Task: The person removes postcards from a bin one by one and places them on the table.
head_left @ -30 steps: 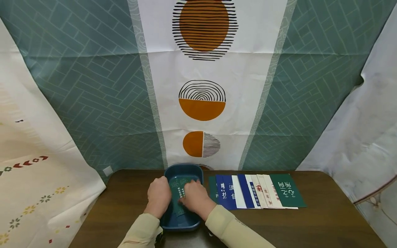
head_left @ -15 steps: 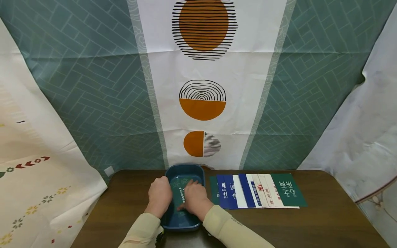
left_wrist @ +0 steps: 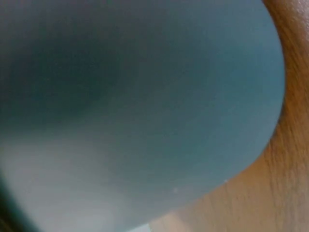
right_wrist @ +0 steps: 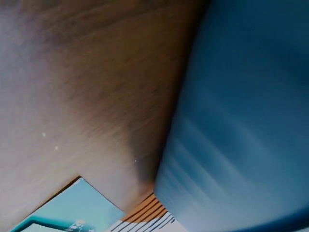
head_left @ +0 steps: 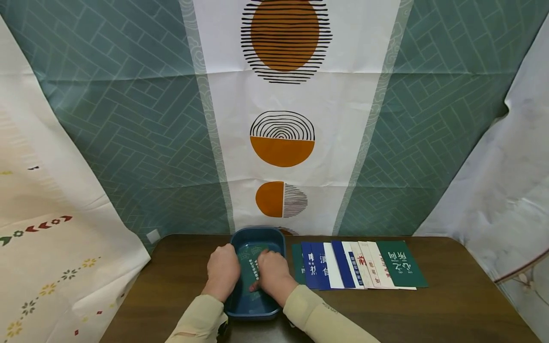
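Note:
A deep blue oblong basin (head_left: 257, 229) stands near the back edge of the table. My left hand (head_left: 223, 270) grips its left rim, fingers curled over the edge. Inside lies a green card (head_left: 249, 259) with white lettering, partly covered by my right hand (head_left: 274, 275). That hand reaches in over the right side, thumb low beside the card; its fingertips are hidden, so I cannot tell whether they pinch it. A blurred blue-grey surface (left_wrist: 193, 111) fills most of the left wrist view. The right wrist view has the basin's side wall (right_wrist: 241, 116) close up.
Right of the basin, several overlapping lettered cards in blue, white and cream (head_left: 343, 264) spread in a row, with a dark green card (head_left: 401, 262) at their right end. All rest on a brown wooden table (head_left: 454, 305). Patterned cloth (head_left: 171, 119) hangs behind.
The green card's lower end, plain to see by my right thumb a second ago, now blends into the basin floor. My right fingers shifted slightly over it; my left hand kept its grip.

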The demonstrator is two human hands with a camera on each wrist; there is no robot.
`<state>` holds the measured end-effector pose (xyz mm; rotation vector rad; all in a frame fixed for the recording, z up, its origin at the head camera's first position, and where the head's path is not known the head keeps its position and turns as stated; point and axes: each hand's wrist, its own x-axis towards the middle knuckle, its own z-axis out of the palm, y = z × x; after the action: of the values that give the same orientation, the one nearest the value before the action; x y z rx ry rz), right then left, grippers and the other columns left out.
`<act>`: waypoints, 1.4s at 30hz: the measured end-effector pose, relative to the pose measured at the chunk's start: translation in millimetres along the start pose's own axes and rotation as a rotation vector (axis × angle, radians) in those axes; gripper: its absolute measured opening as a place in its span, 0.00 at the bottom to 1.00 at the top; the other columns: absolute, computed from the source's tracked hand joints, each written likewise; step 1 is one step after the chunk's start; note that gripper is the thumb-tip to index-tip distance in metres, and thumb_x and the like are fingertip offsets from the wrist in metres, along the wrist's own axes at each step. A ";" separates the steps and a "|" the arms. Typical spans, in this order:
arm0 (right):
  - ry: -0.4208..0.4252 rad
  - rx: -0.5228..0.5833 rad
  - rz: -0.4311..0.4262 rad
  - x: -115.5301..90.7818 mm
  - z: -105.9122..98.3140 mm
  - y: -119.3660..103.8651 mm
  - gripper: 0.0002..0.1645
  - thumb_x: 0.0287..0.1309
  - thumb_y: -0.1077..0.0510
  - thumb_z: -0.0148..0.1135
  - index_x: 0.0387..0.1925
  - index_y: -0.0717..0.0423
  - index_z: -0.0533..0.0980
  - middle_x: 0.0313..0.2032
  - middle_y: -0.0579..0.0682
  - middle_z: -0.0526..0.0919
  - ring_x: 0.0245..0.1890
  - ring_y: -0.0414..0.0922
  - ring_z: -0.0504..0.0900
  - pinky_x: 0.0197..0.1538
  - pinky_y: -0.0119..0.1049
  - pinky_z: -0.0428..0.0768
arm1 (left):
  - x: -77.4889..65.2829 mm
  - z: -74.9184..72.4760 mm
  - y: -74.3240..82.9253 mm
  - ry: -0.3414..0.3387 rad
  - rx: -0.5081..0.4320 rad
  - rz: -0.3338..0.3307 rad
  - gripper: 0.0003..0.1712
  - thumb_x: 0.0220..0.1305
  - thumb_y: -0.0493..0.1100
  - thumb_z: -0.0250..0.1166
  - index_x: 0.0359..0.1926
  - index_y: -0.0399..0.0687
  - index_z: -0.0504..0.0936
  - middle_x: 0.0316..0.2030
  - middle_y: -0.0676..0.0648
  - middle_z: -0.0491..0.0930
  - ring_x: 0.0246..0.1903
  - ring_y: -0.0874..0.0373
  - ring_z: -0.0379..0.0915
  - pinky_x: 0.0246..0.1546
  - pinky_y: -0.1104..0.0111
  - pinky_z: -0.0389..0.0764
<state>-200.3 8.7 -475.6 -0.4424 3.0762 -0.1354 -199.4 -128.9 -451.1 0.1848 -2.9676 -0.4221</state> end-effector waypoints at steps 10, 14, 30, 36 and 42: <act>0.097 0.016 -0.040 3.0 0.6 6.9 0.46 0.15 0.29 0.76 0.35 0.57 0.77 0.28 0.49 0.75 0.28 0.42 0.75 0.33 0.36 0.77 | 0.0 0.8 -0.8 0.008 -0.014 0.006 0.04 0.55 0.34 0.59 0.29 0.36 0.78 0.25 0.39 0.77 0.23 0.46 0.76 0.16 0.56 0.74; 0.122 0.089 -0.024 1.0 -1.4 8.4 0.37 0.24 0.37 0.78 0.35 0.57 0.78 0.30 0.50 0.75 0.29 0.43 0.75 0.34 0.37 0.77 | 0.0 1.5 -0.8 0.001 -0.019 0.014 0.04 0.55 0.34 0.59 0.30 0.35 0.79 0.25 0.39 0.77 0.23 0.47 0.76 0.17 0.56 0.75; 0.183 0.377 -0.002 0.3 -8.7 12.9 0.08 0.50 0.55 0.67 0.27 0.55 0.79 0.24 0.46 0.79 0.20 0.35 0.73 0.22 0.29 0.71 | 0.3 3.5 -0.4 0.010 -0.015 0.018 0.04 0.57 0.34 0.59 0.29 0.34 0.78 0.24 0.39 0.77 0.21 0.49 0.75 0.16 0.56 0.75; 0.251 0.450 0.022 -0.2 -10.6 15.8 0.08 0.50 0.57 0.67 0.32 0.57 0.79 0.30 0.49 0.82 0.25 0.37 0.77 0.26 0.31 0.75 | 0.1 4.7 1.9 0.012 -0.011 0.004 0.07 0.60 0.33 0.55 0.29 0.36 0.79 0.25 0.39 0.77 0.21 0.48 0.75 0.15 0.56 0.74; 0.299 0.498 0.034 -2.0 -22.0 15.6 0.10 0.49 0.56 0.69 0.32 0.57 0.80 0.31 0.50 0.82 0.28 0.38 0.78 0.28 0.31 0.75 | 0.6 4.1 0.9 0.025 -0.011 0.004 0.07 0.60 0.33 0.55 0.29 0.36 0.78 0.24 0.38 0.77 0.21 0.47 0.74 0.14 0.56 0.73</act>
<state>-203.7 26.0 -455.1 -0.3665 3.1508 -1.0219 -200.7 -127.0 -454.7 0.1819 -2.9401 -0.4321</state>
